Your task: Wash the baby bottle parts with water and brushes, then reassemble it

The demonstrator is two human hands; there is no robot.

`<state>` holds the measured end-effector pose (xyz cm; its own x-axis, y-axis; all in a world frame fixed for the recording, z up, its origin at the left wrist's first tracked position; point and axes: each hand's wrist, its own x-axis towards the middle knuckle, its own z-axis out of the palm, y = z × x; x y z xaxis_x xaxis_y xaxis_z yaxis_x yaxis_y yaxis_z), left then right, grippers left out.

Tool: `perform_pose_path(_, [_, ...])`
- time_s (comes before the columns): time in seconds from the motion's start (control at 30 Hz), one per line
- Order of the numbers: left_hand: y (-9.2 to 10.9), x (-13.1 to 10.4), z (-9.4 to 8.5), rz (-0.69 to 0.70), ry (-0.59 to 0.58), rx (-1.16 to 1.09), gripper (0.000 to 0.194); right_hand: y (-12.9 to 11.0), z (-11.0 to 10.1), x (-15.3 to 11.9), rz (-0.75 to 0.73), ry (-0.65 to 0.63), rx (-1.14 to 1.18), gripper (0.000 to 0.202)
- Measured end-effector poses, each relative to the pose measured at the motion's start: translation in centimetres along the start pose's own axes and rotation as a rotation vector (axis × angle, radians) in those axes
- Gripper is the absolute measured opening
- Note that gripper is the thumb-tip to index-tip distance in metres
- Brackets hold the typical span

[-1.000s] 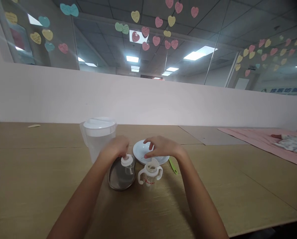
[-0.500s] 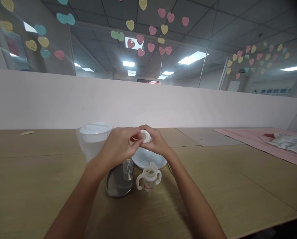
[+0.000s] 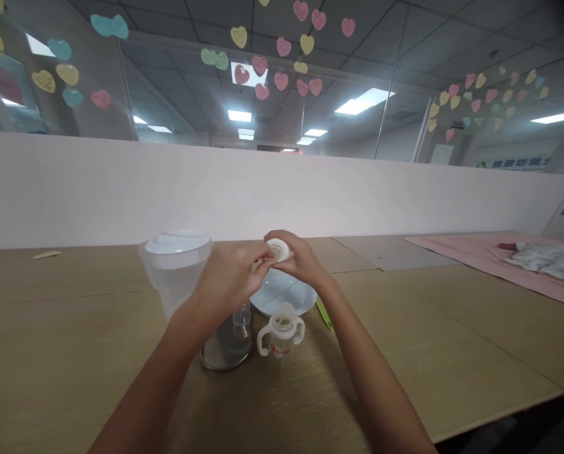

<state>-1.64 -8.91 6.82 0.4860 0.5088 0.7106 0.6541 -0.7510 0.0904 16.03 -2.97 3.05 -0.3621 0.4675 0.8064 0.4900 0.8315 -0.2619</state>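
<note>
A small white ring-shaped cap (image 3: 280, 250) is held up over the table. My right hand (image 3: 302, 258) is wrapped round it from the right. My left hand (image 3: 232, 270) has its fingertips pinched at the cap's left edge; whether they grip anything besides the cap is too small to tell. Below stands a clear bottle (image 3: 282, 334) with two white handles and an open top. Behind it lies a white plate (image 3: 286, 296). A metal tray (image 3: 225, 347) with a small clear cup (image 3: 242, 318) on it is partly hidden by my left wrist.
A lidded translucent pitcher (image 3: 175, 271) stands behind my left arm. A green utensil (image 3: 324, 314) lies right of the plate. A pink cloth (image 3: 480, 255) with patterned fabric (image 3: 549, 260) covers the far right. The white wall (image 3: 263, 195) borders the table's back.
The view has shifted slightly. The cap has turned a little in my hands, my left hand covers more of the small cup, and more of the green utensil shows.
</note>
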Motion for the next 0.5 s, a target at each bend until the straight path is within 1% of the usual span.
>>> perform_pose_path(0.1, [-0.2, 0.4, 0.6, -0.044, -0.050, -0.001, 0.017, -0.6, -1.1, -0.1, 0.105, -0.181, 0.043, 0.040])
perform_pose_path(0.17, [-0.4, 0.6, 1.1, -0.059, -0.062, -0.033, 0.017, -1.2, -1.9, -0.1, 0.150, -0.287, 0.037, 0.046])
perform_pose_path(0.27, [-0.6, 0.8, 1.5, -0.075, -0.078, -0.072, 0.018, -2.2, -2.6, -0.1, 0.147, -0.361, 0.014, 0.047])
perform_pose_path(0.37, [-0.8, 0.8, 1.6, -0.094, -0.098, -0.088, 0.018, -3.0, -2.9, -0.1, 0.131, -0.353, 0.001, 0.038])
perform_pose_path(0.5, [-1.3, 0.9, 1.6, -0.123, -0.121, -0.095, 0.022, -3.0, -2.9, -0.1, 0.211, -0.245, -0.038, 0.022])
